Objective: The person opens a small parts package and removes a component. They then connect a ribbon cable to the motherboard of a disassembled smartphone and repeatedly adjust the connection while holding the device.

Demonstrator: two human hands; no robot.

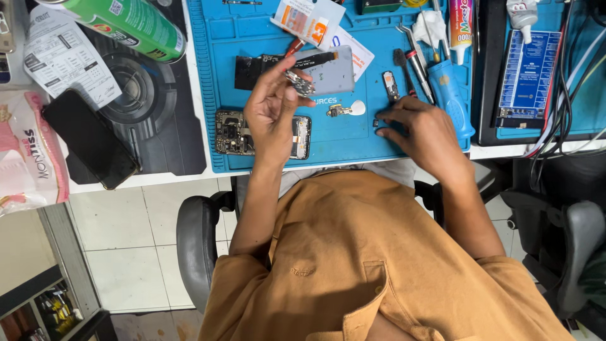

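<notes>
Left hand (270,112) pinches a small circuit board (299,83) — at its fingertips.

On our white table (164,179) lie a blue mat (341,142), a black mat (158,120), a dark phone (88,139), a paper slip (63,57) and a tissue pack (28,158).

Taking the blue mat (341,145) on the bench as landmark: its near middle strip, between the opened phone body (235,132) and the right hand (424,136), lies bare, and a hand could pass there. Its far edge is crowded by a grey back cover (333,72), paper slips (309,19), tweezers (411,44), screwdrivers (404,69) and a glue tube (461,25). The left hand (271,110) hangs over the mat's left part. Left of the mat, a black phone (88,139), a green spray can (132,25) and a printed sheet (63,57) block the way. Right of it, cables (568,95) trail across.
</notes>
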